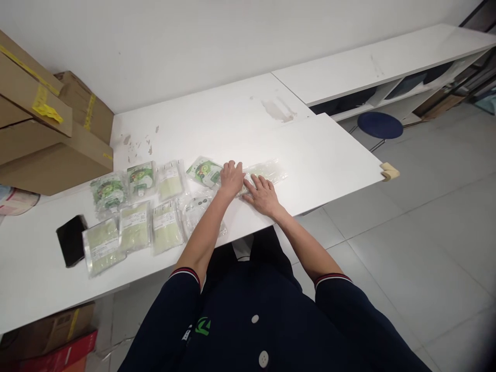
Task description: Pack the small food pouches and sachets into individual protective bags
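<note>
Both hands rest on a clear plastic packet [267, 170] lying on the white table [306, 150]. My left hand [231, 178] presses at its left end with fingers bent together; what they hold, if anything, is hidden. My right hand [261, 195] lies palm down on the packet's near side, fingers spread. Just left of my left hand is a green printed pouch [204, 171]. A clear bag [197, 212] lies below it, partly behind my left forearm. Several more packets stand in two rows further left, among them a green printed one [141, 178] and a pale green one [167, 225].
A black phone [72, 241] lies left of the packets. Cardboard boxes [50, 124] stand at the back left. A beige corner guard [389, 171] sits on the table's right corner. Beyond it are a blue stool [380, 125] and a white shelf unit [372, 62].
</note>
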A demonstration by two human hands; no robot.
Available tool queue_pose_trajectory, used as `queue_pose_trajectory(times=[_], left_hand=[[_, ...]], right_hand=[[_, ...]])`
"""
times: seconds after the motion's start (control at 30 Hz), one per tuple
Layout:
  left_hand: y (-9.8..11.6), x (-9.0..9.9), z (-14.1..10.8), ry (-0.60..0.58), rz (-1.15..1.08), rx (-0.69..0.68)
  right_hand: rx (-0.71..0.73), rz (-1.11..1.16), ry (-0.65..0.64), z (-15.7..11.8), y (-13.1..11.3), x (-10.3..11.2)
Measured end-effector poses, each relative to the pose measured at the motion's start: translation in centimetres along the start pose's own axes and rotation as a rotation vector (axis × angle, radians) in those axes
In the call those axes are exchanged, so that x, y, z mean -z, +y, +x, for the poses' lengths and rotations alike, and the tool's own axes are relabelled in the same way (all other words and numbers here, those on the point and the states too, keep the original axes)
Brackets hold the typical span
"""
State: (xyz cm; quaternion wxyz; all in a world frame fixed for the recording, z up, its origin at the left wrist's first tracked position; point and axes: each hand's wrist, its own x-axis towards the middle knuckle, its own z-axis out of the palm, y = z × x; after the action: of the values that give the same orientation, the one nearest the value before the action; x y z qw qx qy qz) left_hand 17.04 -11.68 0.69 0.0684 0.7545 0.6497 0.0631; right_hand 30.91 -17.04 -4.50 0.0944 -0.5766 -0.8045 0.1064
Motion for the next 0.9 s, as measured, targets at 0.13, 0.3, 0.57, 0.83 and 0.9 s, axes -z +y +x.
queue_pose_trajectory(times=[0.13,0.3,0.57,0.83,0.9], left_hand=[[-0.1,0.1,0.5,-0.172,-0.03,0.04],[0.2,-0.2,-2.8,-0.39,-0.188,-0.016],[0.6,-2.3,-2.4,-0.169,-0.878,0.252],[1.4,-3.7,-0.5,-0.046,-1.167,0.286],[1.2,-3.6,-1.1,-0.056,-1.198,0.27]], right_hand=[[0.064,0.188,0.06,-0.2,2.0,0.5],[0.09,0.29,0.293,-1.2,4.2,-0.1],[0.136,0.356,0.392,-2.7,3.7,-1.5],[-0.194,0.699,0.615,-3.6,3.7,0.1],[-0.342,0.899,0.603,-3.7,3.8,1.3]])
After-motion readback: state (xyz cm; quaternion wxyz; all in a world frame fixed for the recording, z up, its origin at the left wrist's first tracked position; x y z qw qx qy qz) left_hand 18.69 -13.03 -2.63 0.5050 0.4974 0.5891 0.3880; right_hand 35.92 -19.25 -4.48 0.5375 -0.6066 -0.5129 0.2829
